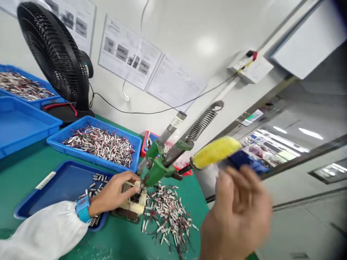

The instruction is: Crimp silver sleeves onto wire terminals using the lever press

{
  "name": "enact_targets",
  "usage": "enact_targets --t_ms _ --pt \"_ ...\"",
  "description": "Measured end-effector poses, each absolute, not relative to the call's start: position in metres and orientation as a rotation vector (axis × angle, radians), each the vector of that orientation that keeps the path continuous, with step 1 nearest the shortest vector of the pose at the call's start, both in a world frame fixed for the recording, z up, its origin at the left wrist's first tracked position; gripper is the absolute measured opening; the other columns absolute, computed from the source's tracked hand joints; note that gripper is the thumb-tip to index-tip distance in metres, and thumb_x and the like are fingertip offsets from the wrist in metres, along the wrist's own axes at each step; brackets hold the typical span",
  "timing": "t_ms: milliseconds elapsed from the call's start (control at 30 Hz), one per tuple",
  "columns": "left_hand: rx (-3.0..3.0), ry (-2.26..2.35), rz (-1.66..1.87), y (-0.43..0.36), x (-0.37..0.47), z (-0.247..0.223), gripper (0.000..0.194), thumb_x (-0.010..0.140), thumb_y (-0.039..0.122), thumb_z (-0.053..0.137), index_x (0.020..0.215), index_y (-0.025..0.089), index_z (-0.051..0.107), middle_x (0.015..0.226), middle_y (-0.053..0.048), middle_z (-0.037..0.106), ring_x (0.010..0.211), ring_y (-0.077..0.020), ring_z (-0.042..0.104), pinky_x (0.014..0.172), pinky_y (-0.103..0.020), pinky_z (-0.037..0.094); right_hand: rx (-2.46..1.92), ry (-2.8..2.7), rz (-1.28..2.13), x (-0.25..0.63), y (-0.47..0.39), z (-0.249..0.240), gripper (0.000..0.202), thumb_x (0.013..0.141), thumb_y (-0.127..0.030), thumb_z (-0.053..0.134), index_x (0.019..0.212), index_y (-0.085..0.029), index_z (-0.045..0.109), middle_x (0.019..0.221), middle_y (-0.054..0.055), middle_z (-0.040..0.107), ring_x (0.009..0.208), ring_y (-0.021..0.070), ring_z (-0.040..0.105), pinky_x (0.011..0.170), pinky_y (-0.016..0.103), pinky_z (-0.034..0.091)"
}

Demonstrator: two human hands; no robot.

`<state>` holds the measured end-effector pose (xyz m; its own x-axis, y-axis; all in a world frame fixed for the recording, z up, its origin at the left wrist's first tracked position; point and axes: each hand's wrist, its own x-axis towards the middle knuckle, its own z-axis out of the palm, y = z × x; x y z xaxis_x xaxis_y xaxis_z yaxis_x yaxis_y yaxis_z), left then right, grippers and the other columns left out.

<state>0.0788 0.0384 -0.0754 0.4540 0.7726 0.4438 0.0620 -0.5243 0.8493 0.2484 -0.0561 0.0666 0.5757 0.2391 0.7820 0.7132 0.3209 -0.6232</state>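
Note:
My left hand (116,191), in a white sleeve with a blue wristband, reaches to the base of a green hand press (157,169). Its thumb and fingers are closed together at the tan work fixture (138,206) under the ram; what they pinch is too small to make out. My right hand (235,216) is blurred, below and to the right of the press lever's yellow handle (217,151), apart from it. Its fingers are loosely curled, the thumb stands away from them, and nothing shows in the hand. Right of the fixture lies a pile of small wired metal parts (170,216).
A dark blue tray (65,180) with loose metal cylinders stands left of the press. Behind it is a blue bin (132,139) full of wired parts. More blue bins (29,122) and a black fan (51,50) are at left. Red bins (145,144) stand behind the press.

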Motion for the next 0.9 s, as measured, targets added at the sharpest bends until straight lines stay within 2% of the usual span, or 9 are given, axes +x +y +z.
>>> enact_targets --t_ms 33,100,200,267,400,567,733,900 --pt "1.896 0.699 1.106 0.038 0.079 -0.075 0.017 0.097 0.033 0.062 0.105 0.019 0.068 0.107 -0.006 0.072 0.101 -0.0210 0.067 0.090 -0.032 0.050 -1.273 -0.863 -0.455 0.250 -0.059 0.041 0.042 0.094 -0.043 0.069 0.126 -0.015 0.065 0.111 0.010 0.068 0.097 0.0199 0.067 0.086 0.032 0.052" --pt "1.874 0.687 1.086 0.037 0.079 -0.074 0.017 0.096 0.032 0.062 0.104 0.019 0.069 0.107 -0.005 0.073 0.099 -0.0202 0.068 0.089 -0.031 0.051 -1.388 -1.014 -0.409 0.249 -0.064 -0.021 0.026 0.096 -0.043 0.067 0.104 -0.018 0.070 0.091 0.006 0.068 0.078 0.0168 0.064 0.070 0.027 0.049" --pt "1.862 0.701 1.104 0.037 0.079 -0.075 0.017 0.095 0.031 0.063 0.106 0.018 0.069 0.104 -0.005 0.073 0.096 -0.0194 0.068 0.088 -0.031 0.052 -1.505 -1.449 -0.186 0.236 -0.068 -0.101 0.024 0.097 -0.044 0.065 0.101 -0.021 0.070 0.089 0.006 0.066 0.077 0.0188 0.062 0.068 0.028 0.049" --pt "1.893 0.728 1.116 0.038 0.079 -0.076 0.018 0.096 0.031 0.062 0.107 0.018 0.068 0.105 -0.005 0.073 0.097 -0.0196 0.068 0.088 -0.031 0.051 -1.526 -1.562 -0.186 0.224 -0.067 -0.127 0.021 0.100 -0.041 0.061 0.106 -0.023 0.070 0.094 0.006 0.066 0.085 0.0206 0.063 0.074 0.029 0.049" --pt "1.965 0.751 1.094 0.039 0.079 -0.077 0.022 0.098 0.033 0.059 0.113 0.019 0.068 0.110 -0.006 0.073 0.102 -0.0203 0.068 0.090 -0.032 0.052 -1.547 -1.527 -0.286 0.216 -0.060 -0.136 0.015 0.104 -0.030 0.054 0.107 -0.025 0.067 0.092 0.004 0.063 0.086 0.0203 0.059 0.079 0.030 0.043" --pt "2.016 0.744 1.082 0.039 0.077 -0.075 0.028 0.095 0.036 0.065 0.117 0.020 0.070 0.123 -0.010 0.070 0.114 -0.0237 0.066 0.099 -0.035 0.050 -1.535 -1.470 -0.235 0.220 -0.062 -0.144 0.013 0.104 -0.025 0.052 0.099 -0.024 0.064 0.090 0.003 0.062 0.084 0.0200 0.057 0.080 0.031 0.039" --pt "1.937 0.790 1.045 0.039 0.088 -0.067 0.024 0.091 0.039 0.068 0.098 0.017 0.074 0.126 -0.014 0.067 0.118 -0.0278 0.063 0.104 -0.040 0.047 -1.502 -1.432 -0.179 0.219 -0.066 -0.144 0.013 0.103 -0.023 0.053 0.103 -0.025 0.065 0.093 0.004 0.061 0.087 0.0194 0.057 0.081 0.031 0.039" --pt "1.733 0.672 0.854 0.040 0.094 -0.053 0.039 0.085 0.053 0.069 0.082 0.015 0.068 0.121 -0.014 0.067 0.116 -0.0296 0.062 0.096 -0.038 0.052 -1.497 -1.466 -0.203 0.218 -0.069 -0.137 0.017 0.102 -0.025 0.053 0.109 -0.026 0.069 0.098 0.006 0.060 0.088 0.0206 0.057 0.080 0.033 0.041"
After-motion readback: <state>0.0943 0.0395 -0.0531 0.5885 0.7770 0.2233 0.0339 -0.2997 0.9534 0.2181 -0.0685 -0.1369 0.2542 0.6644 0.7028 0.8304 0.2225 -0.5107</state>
